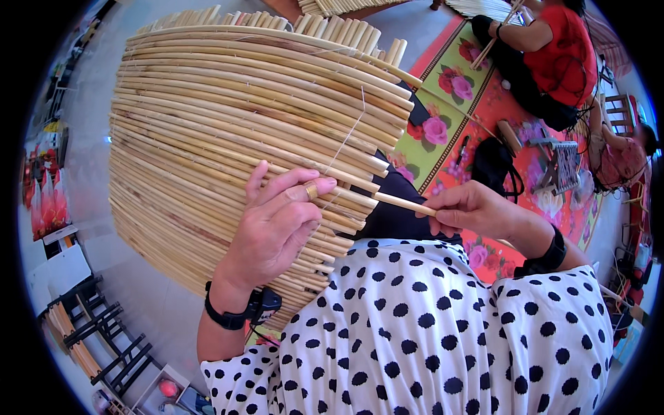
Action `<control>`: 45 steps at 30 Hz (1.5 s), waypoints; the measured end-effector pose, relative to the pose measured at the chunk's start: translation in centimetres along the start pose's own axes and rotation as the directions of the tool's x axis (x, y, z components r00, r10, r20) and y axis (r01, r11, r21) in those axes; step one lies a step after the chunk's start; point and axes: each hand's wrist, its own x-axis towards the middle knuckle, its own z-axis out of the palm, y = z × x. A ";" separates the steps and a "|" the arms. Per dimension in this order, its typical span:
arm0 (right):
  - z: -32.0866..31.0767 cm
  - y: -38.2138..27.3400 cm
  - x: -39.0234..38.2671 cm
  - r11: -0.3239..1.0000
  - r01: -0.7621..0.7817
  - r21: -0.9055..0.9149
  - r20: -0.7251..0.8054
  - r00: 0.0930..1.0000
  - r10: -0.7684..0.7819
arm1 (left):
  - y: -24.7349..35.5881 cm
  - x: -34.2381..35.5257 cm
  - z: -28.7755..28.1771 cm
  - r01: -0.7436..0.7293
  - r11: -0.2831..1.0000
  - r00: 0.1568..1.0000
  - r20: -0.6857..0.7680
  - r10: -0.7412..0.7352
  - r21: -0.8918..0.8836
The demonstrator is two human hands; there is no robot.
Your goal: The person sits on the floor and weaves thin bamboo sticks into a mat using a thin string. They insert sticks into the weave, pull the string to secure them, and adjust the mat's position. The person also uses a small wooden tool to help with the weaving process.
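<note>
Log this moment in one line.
left hand: on mat | right hand: holding stick, its end at mat's edge | thread: across mat

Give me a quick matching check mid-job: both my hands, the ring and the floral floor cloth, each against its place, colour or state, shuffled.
1. Left hand
2. Right hand
3. Ring
4. Floral cloth

A. Red and green, spread on the floor
B. Gold-coloured
C. Gripping a pale stick
D. Over the mat of sticks, gripping no pale stick out at the right

Pairs: 1-D, 2-C, 3-B, 4-A
</note>
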 end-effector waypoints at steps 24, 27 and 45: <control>0.4 -1.7 3.0 0.997 -0.036 0.073 0.075 0.997 0.031 | -0.8 -0.4 -0.3 0.029 0.978 0.995 -0.088 -0.048 -0.208; -0.2 -1.5 1.9 0.999 -0.038 0.025 0.068 0.997 0.036 | -0.9 -0.5 -0.5 0.046 0.963 0.993 -0.097 -0.074 -0.264; 2.0 -1.0 2.2 0.997 0.069 -0.019 -0.079 0.994 -0.070 | 0.0 -0.1 0.0 -0.027 1.000 1.000 0.015 0.026 0.013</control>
